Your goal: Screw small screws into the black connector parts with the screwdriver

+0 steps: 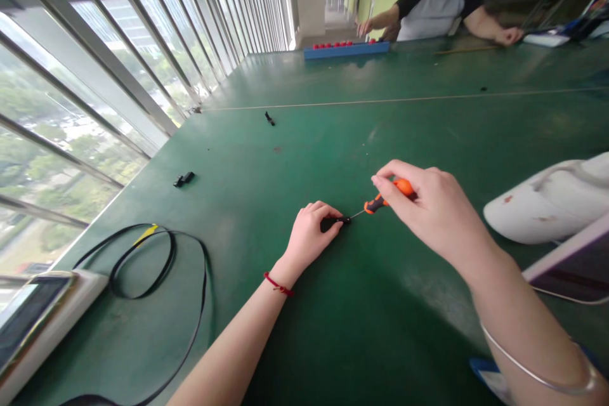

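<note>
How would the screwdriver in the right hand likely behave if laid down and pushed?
The screwdriver would probably roll, since its handle looks rounded. It is likely handle-heavy, as the shaft is much thinner. That shaft looks straight and metallic, so it should stay stiff.

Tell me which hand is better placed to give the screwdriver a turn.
Probably the right: the right hand holds the screwdriver by its handle, with the shaft pointing at the small black part. The left hand is occupied holding that part.
</note>
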A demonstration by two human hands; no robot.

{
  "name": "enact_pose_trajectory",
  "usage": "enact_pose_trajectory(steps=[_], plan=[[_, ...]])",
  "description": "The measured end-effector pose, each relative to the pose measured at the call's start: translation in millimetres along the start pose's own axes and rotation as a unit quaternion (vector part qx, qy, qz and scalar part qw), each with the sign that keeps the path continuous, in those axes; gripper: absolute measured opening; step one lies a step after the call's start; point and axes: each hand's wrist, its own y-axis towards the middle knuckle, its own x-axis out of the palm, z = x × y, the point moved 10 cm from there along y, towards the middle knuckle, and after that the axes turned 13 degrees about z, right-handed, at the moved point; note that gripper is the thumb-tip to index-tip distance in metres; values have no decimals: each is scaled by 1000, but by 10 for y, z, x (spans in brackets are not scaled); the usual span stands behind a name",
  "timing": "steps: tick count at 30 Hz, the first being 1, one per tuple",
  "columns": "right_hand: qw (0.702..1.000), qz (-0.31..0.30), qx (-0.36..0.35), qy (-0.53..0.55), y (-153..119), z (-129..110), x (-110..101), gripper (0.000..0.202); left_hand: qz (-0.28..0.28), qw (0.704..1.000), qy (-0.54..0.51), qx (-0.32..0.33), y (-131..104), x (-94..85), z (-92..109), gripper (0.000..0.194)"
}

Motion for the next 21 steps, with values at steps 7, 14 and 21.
enact_pose_trajectory(steps=[7, 14, 21], plan=[[1000, -16, 6, 4, 1, 51, 13, 15, 0, 1000, 1, 2, -3, -5, 10, 8], [1000, 9, -7, 8, 5, 20, -22, 20, -8, 1000, -5, 2, -1, 18, -4, 11], [1000, 9, -8, 0, 4, 8, -14, 17, -7, 1000, -7, -1, 3, 15, -16, 12]])
